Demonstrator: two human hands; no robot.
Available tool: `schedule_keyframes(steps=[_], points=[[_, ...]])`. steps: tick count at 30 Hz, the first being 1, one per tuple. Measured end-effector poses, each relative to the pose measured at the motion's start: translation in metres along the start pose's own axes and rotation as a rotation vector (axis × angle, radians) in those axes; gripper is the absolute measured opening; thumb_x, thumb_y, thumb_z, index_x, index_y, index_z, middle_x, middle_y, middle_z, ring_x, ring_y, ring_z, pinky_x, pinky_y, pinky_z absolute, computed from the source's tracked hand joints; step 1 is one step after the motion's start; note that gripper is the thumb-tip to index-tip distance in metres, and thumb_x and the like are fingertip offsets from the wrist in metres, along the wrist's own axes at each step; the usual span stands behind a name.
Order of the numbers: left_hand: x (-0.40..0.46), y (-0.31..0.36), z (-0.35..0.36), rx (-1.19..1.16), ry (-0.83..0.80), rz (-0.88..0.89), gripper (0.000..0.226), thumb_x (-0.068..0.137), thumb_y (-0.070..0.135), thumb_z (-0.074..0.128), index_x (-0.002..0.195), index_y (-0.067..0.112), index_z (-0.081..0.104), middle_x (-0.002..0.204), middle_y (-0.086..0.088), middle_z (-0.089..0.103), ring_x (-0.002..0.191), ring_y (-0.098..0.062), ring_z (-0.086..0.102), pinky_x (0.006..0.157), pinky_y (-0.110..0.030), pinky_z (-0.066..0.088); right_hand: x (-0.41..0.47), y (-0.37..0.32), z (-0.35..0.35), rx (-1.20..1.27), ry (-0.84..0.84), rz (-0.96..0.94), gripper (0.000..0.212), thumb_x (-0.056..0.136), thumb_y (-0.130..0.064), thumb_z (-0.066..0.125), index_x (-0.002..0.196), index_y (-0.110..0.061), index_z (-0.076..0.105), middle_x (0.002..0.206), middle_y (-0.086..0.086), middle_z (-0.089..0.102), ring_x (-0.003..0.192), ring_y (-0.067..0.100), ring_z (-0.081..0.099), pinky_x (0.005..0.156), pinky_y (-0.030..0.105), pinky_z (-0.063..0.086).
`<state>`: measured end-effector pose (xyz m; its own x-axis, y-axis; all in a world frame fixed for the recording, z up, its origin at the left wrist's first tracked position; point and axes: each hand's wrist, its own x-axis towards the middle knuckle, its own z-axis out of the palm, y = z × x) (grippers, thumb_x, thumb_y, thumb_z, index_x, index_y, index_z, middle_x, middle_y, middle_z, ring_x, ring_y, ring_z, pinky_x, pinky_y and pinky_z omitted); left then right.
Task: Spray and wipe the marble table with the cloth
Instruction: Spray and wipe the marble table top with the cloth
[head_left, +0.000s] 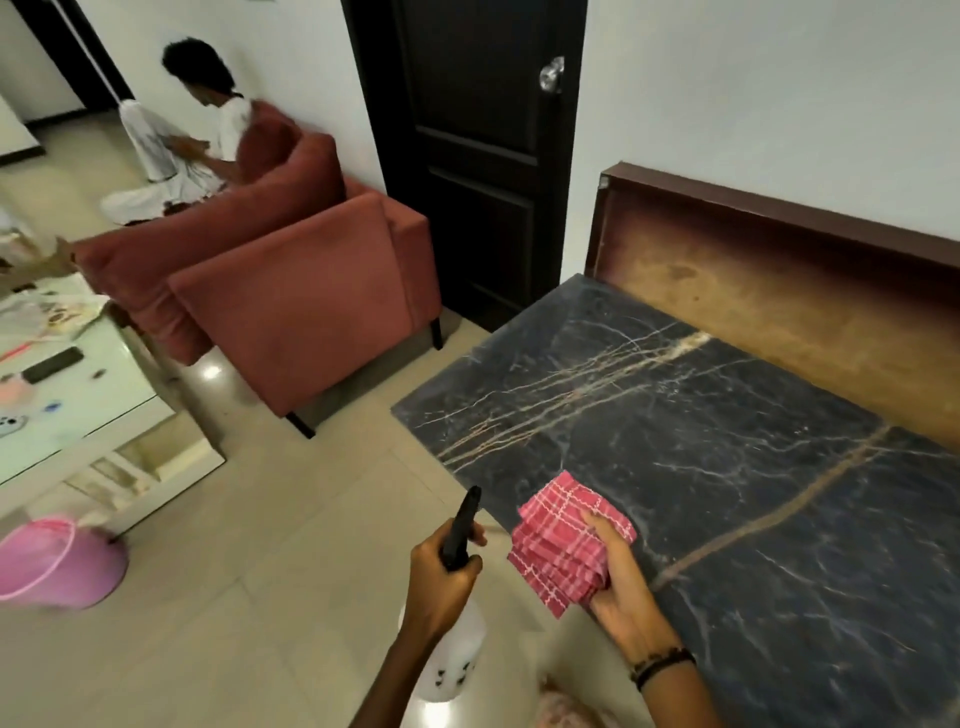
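Marble table (727, 426), dark with pale veins, fills the right half of the frame, running from the lower right corner up toward a brown wooden backboard (779, 270) against the wall. Its surface looks dry and bare apart from what the person holds over its near edge.

At the lower centre, the left hand (441, 566) is wrapped tightly around the neck of a spray bottle (452, 660), whose black nozzle points up and toward the table; a finger sits by the trigger, though whether it is pressing cannot be told. The white body of the bottle hangs below the fist, over the tiled floor (260, 571).

Just beside it, to the right, the right hand (618, 571) grips a folded red-and-pink checked cloth (561, 540) from beneath, thumb on top. The cloth hovers at the table's near left edge (it may brush the marble, but contact is unclear).

Judging from this, the spraying step is about to start: no wet patch shows on the stone. The next move calls for aiming the nozzle over the marble and squeezing the trigger, then pressing the cloth flat and sweeping it across.

In the upper left, another person sits on a red sofa (291, 312) behind a pale coffee table (114, 410), and a pink bucket (52, 566) stands on the floor at the lower left. A dark door (478, 156) stands at the upper centre.
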<state>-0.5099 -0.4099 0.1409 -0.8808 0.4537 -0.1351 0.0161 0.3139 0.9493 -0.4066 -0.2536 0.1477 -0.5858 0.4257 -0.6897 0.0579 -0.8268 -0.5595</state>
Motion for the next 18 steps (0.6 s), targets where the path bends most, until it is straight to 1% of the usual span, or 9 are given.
schedule_keyframes(steps=[1, 3, 5, 6, 10, 12, 14, 16, 18], points=[[0.010, -0.004, -0.003, -0.004, 0.015, -0.018, 0.030, 0.070, -0.015, 0.056, 0.078, 0.012, 0.066, 0.075, -0.009, 0.065, 0.042, -0.014, 0.040, 0.044, -0.030, 0.036, 0.007, -0.002, 0.007, -0.011, -0.002, 0.000, 0.039, 0.088, -0.028, 0.063, 0.122, -0.011, 0.057, 0.109, 0.018, 0.069, 0.105, 0.034, 0.063, 0.094, 0.053, 0.046], [0.029, -0.009, -0.008, -0.006, 0.036, -0.050, 0.026, 0.072, -0.012, 0.057, 0.075, 0.012, 0.066, 0.074, -0.015, 0.064, 0.044, -0.020, 0.038, 0.046, -0.034, 0.035, 0.023, -0.007, 0.020, -0.024, -0.005, -0.009, 0.035, 0.087, -0.026, 0.064, 0.118, -0.012, 0.058, 0.106, 0.017, 0.070, 0.102, 0.033, 0.064, 0.087, 0.049, 0.050], [0.049, -0.013, -0.013, 0.005, 0.042, -0.077, 0.023, 0.073, -0.012, 0.057, 0.073, 0.010, 0.065, 0.072, -0.020, 0.062, 0.044, -0.022, 0.038, 0.047, -0.035, 0.035, 0.038, -0.013, 0.033, -0.042, 0.003, -0.032, 0.033, 0.088, -0.025, 0.063, 0.117, -0.012, 0.057, 0.105, 0.015, 0.069, 0.099, 0.031, 0.064, 0.079, 0.045, 0.050], [0.061, -0.016, -0.016, 0.014, 0.039, -0.094, 0.023, 0.073, -0.012, 0.056, 0.073, 0.009, 0.065, 0.069, -0.020, 0.061, 0.044, -0.022, 0.038, 0.047, -0.034, 0.035, 0.049, -0.014, 0.040, -0.055, 0.012, -0.040, 0.034, 0.088, -0.026, 0.063, 0.118, -0.012, 0.056, 0.106, 0.014, 0.068, 0.100, 0.030, 0.063, 0.078, 0.044, 0.050], [0.112, -0.026, -0.022, 0.071, 0.031, -0.158, 0.018, 0.079, -0.007, 0.057, 0.067, 0.006, 0.061, 0.051, -0.004, 0.049, 0.042, -0.014, 0.039, 0.046, -0.029, 0.033, 0.086, -0.027, 0.071, -0.085, 0.050, -0.026, 0.034, 0.091, -0.030, 0.061, 0.119, -0.015, 0.051, 0.103, 0.012, 0.066, 0.096, 0.028, 0.062, 0.075, 0.043, 0.049], [0.136, -0.027, -0.026, 0.098, 0.027, -0.190, 0.033, 0.081, -0.006, 0.057, 0.055, 0.014, 0.053, 0.048, 0.001, 0.043, 0.044, -0.012, 0.037, 0.046, -0.021, 0.033, 0.103, -0.034, 0.084, -0.094, 0.060, -0.014, 0.033, 0.091, -0.032, 0.060, 0.119, -0.017, 0.051, 0.100, 0.010, 0.066, 0.094, 0.028, 0.062, 0.075, 0.044, 0.049], [0.159, -0.029, -0.028, 0.118, 0.005, -0.233, 0.041, 0.082, -0.007, 0.055, 0.052, 0.020, 0.045, 0.047, 0.004, 0.038, 0.044, -0.009, 0.034, 0.042, -0.010, 0.029, 0.122, -0.042, 0.095, -0.119, 0.066, -0.020, 0.036, 0.091, -0.034, 0.059, 0.122, -0.018, 0.049, 0.101, 0.009, 0.066, 0.095, 0.029, 0.063, 0.079, 0.046, 0.049], [0.179, -0.035, -0.031, 0.159, -0.037, -0.262, 0.039, 0.082, -0.005, 0.055, 0.055, 0.020, 0.047, 0.048, 0.002, 0.040, 0.045, -0.010, 0.033, 0.042, -0.010, 0.029, 0.141, -0.049, 0.106, -0.135, 0.076, -0.022, 0.043, 0.092, -0.035, 0.058, 0.129, -0.016, 0.047, 0.104, 0.009, 0.065, 0.097, 0.028, 0.062, 0.083, 0.048, 0.049], [0.193, -0.044, -0.037, 0.205, -0.106, -0.278, 0.026, 0.080, -0.001, 0.058, 0.061, 0.016, 0.057, 0.055, -0.009, 0.053, 0.049, -0.015, 0.040, 0.047, -0.014, 0.031, 0.156, -0.054, 0.116, -0.152, 0.085, -0.016, 0.047, 0.094, -0.035, 0.056, 0.134, -0.014, 0.045, 0.105, 0.009, 0.065, 0.097, 0.028, 0.062, 0.084, 0.048, 0.048]])
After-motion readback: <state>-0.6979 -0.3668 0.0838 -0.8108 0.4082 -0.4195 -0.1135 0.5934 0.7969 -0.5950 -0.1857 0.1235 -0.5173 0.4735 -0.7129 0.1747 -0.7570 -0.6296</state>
